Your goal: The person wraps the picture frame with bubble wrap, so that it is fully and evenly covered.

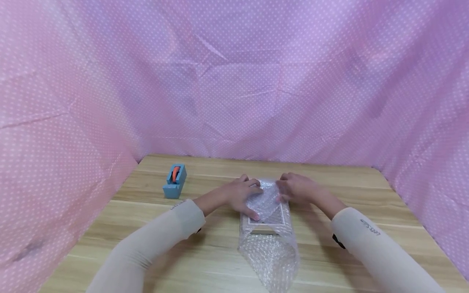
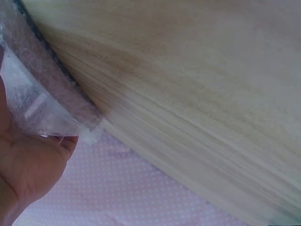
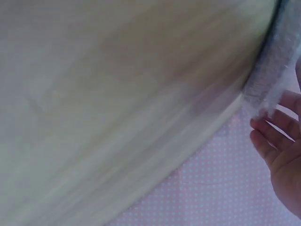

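Note:
A flat rectangular thing (image 1: 264, 228) with a white line round its dark top face lies in the middle of the table, partly covered by clear bubble wrap (image 1: 269, 256). Its kind is hidden under the wrap. My left hand (image 1: 239, 196) rests on the left side of the package, thumb and fingers spread wide apart over the plastic. At the far right corner my right hand (image 1: 298, 188), slightly blurred, pinches a folded part of the wrap. In the right wrist view, fingers (image 3: 273, 136) curl at the end of the wrapped package.
A blue tape dispenser (image 1: 175, 182) with an orange roll stands at the back left of the wooden table (image 1: 146, 228). A loose tail of wrap stretches toward the front edge. Pink dotted cloth (image 1: 234, 101) surrounds the table at the back and sides.

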A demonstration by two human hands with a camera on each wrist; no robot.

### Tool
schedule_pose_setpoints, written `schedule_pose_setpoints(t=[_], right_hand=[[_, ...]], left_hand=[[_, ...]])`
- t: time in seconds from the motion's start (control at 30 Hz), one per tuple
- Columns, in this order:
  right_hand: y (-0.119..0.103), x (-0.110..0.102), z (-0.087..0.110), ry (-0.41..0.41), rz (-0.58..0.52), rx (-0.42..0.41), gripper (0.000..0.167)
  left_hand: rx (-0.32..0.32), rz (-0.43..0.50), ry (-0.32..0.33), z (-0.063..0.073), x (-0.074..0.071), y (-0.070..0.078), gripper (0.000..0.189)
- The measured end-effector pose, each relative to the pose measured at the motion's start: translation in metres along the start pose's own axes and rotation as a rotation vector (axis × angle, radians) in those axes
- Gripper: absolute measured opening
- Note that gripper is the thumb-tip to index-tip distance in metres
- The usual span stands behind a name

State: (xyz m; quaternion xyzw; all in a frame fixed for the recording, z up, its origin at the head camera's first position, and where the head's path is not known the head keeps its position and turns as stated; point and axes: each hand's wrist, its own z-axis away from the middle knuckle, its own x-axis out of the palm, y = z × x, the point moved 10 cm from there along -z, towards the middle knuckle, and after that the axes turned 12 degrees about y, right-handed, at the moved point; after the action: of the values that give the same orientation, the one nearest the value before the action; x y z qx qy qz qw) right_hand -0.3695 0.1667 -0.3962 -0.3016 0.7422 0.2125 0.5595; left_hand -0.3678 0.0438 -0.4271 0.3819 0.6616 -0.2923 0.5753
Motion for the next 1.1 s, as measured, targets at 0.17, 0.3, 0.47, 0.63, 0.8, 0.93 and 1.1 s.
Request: schedule_pose_setpoints(t=[0.17, 0.3, 0.47, 0.63, 0.8, 0.93, 1.1], right_hand=[[0.011, 0.006, -0.002, -0.003, -0.025, 0.072, 0.069], [0.025, 0.009, -0.007, 0.019, -0.049, 0.148, 0.066], [0.041, 0.013, -0.012, 0.03, -0.038, 0.205, 0.063], [0.043, 0.011, -0.015, 0.059, -0.053, 0.193, 0.062], [0.043, 0.01, -0.015, 0.081, -0.067, 0.193, 0.06], [0.044, 0.01, -0.015, 0.089, -0.059, 0.194, 0.058], [0.045, 0.01, -0.009, 0.083, -0.017, 0.2, 0.06]], left_hand=[[-0.017, -0.02, -0.009, -0.007, 0.0, -0.006, 0.103], [-0.028, -0.061, -0.015, -0.02, 0.002, -0.019, 0.103], [-0.062, -0.017, -0.057, -0.033, 0.006, -0.035, 0.1], [-0.077, 0.032, -0.084, -0.034, 0.006, -0.04, 0.099], [-0.079, 0.064, -0.077, -0.03, 0.007, -0.041, 0.096], [-0.076, 0.077, -0.059, -0.029, 0.006, -0.042, 0.096], [-0.07, 0.085, -0.056, -0.029, 0.006, -0.039, 0.096]])
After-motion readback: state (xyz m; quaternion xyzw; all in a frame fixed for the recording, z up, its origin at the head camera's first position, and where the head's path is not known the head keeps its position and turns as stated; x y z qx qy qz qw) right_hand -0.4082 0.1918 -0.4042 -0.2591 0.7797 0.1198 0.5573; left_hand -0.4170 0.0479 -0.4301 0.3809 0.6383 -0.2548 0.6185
